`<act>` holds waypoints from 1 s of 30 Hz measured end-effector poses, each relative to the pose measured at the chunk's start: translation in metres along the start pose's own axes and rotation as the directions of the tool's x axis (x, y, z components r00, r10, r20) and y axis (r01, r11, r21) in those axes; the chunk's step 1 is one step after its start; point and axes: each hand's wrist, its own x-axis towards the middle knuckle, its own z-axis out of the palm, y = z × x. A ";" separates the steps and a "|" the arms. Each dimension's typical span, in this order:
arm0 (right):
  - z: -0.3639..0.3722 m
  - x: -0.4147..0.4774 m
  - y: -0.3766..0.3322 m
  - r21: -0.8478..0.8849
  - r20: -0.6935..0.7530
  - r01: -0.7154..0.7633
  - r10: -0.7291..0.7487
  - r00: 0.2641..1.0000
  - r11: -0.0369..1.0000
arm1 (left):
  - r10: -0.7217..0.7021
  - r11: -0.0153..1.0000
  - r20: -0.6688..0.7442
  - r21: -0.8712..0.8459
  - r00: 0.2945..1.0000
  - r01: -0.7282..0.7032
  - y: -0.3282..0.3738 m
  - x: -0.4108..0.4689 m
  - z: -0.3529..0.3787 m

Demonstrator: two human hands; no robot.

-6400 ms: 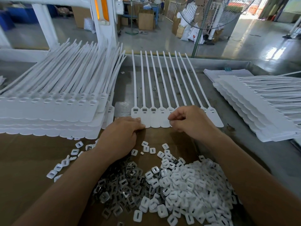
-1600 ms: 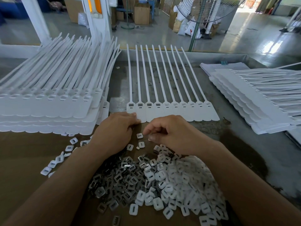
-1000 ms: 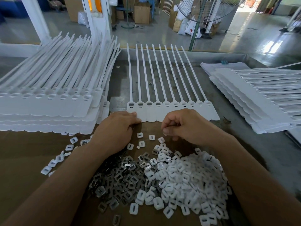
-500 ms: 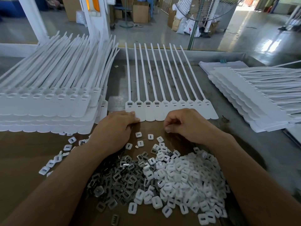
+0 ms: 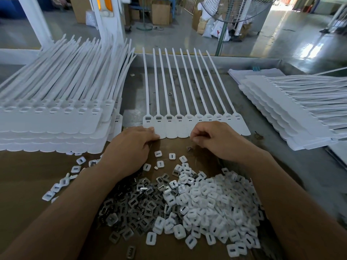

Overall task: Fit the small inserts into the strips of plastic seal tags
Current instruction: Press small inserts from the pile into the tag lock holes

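Note:
A white strip of seal tags (image 5: 171, 129) lies flat ahead of me, tails pointing away; the four left heads show dark inserts in their slots. My left hand (image 5: 129, 147) rests curled on the strip's lower left corner, fingertips pressing it down. My right hand (image 5: 219, 139) sits at the strip's lower edge near the middle, thumb and fingers pinched tight as on a small insert, which the fingers hide. Below the hands lies a heap of white inserts (image 5: 212, 203) beside darker metal ones (image 5: 135, 205). One loose metal piece (image 5: 189, 149) lies under my right fingertips.
A tall stack of tag strips (image 5: 52, 121) fills the left. Another stack (image 5: 293, 109) lies fanned out on the right. Brown cardboard (image 5: 28, 175) covers the near part of the grey metal table (image 5: 304, 177). A fan pole (image 5: 221, 38) stands beyond the far edge.
My right hand reached down to the insert heap, then came back up to the strip's lower edge and stayed there, pinched. My left hand has kept its place on the strip.

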 end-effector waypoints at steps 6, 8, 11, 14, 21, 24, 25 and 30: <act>0.003 0.000 -0.003 -0.040 0.032 0.042 -0.041 0.999 0.998 | -0.001 1.000 -0.001 0.002 1.000 0.001 0.002 -0.001 0.001; 0.004 0.000 -0.005 -0.085 0.045 0.038 -0.034 0.998 0.996 | -0.002 1.000 -0.006 0.003 1.000 0.002 0.002 0.000 0.001; 0.004 -0.001 -0.005 -0.090 0.045 0.021 -0.017 0.999 0.996 | -0.002 1.000 -0.004 0.005 1.000 0.002 0.002 -0.001 0.001; 0.001 -0.002 -0.005 0.014 0.052 0.008 -0.008 0.999 1.000 | -0.004 1.000 -0.003 0.005 1.000 0.004 0.001 -0.001 0.001; -0.013 0.009 0.000 0.100 -0.055 -0.030 0.036 0.998 0.995 | 0.000 1.000 -0.010 0.016 1.000 0.000 0.000 -0.001 0.002; -0.011 0.027 0.007 0.076 -0.086 -0.089 0.095 0.992 0.993 | 0.006 1.000 -0.020 0.003 1.000 -0.006 0.001 0.000 0.003; -0.009 0.034 0.009 0.048 -0.107 -0.108 0.113 0.988 0.993 | 0.007 1.000 -0.021 -0.003 1.000 -0.007 0.001 0.000 0.003; -0.001 0.058 0.013 -0.007 -0.194 -0.126 0.122 0.973 0.992 | 0.019 1.000 -0.025 -0.003 1.000 -0.019 0.001 -0.001 0.003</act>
